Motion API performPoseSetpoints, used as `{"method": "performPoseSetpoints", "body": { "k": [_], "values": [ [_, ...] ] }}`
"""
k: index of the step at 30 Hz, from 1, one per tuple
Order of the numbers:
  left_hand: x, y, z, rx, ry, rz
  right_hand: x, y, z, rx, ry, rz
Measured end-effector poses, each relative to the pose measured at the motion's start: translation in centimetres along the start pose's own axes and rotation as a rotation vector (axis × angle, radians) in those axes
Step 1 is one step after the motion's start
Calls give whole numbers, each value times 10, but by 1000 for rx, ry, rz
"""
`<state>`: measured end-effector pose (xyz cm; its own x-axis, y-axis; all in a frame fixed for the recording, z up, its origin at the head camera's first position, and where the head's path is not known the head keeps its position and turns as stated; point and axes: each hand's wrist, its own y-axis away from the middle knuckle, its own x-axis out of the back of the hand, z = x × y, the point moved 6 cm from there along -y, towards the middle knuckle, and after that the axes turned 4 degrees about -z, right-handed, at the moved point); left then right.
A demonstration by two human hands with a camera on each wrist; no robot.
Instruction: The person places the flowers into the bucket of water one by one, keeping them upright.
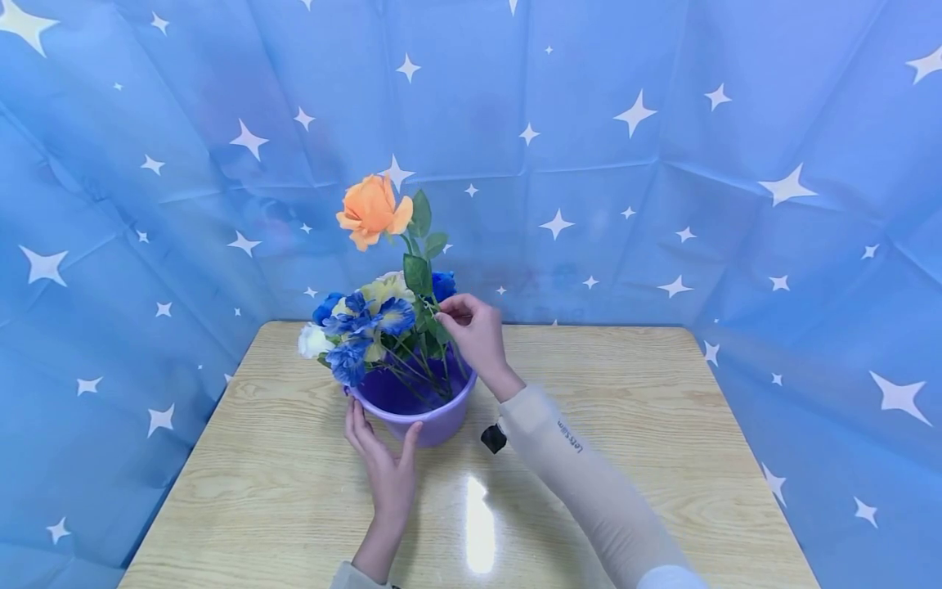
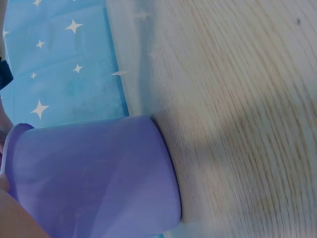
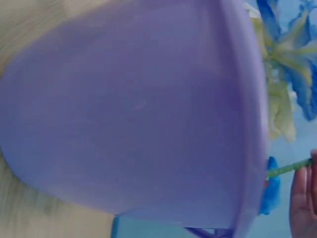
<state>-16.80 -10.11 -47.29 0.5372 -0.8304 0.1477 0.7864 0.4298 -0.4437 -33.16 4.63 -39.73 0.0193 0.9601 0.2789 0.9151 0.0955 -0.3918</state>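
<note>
A purple bucket [image 1: 434,427] holds a bunch of artificial flowers, their stems leaning inside it. My left hand [image 1: 384,470] holds the bucket at its front left, thumb on the front wall and fingers along the left side. Thumb and fingers of my right hand [image 1: 474,331] pinch a green stem [image 3: 292,167] above the right rim. An orange rose [image 1: 371,210] with green leaves stands tallest, up from that hand. Blue-and-yellow irises [image 1: 356,327] and a white flower [image 1: 314,340] spread over the left rim. A blue flower [image 1: 444,285] shows behind the rose's leaves.
The bucket stands on a wood-grain table [image 1: 625,425] close to its back edge. A blue curtain [image 1: 589,164] with white stars surrounds the back and sides. A small black object [image 1: 493,438] sits at my right sleeve. The bucket's handle [image 3: 210,232] hangs near its rim.
</note>
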Motion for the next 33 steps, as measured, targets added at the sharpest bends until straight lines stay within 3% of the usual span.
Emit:
{"method": "performPoseSetpoints", "body": {
  "k": [4,13,33],
  "values": [
    [0,0,3,-13,12,-2,-3,6,6,-1,22,-11],
    [-2,1,-28,12,-2,0,-6,12,13,13,42,-27],
    [-1,1,-30,13,2,-1,-7,17,24,15,90,-38]
  ]
}}
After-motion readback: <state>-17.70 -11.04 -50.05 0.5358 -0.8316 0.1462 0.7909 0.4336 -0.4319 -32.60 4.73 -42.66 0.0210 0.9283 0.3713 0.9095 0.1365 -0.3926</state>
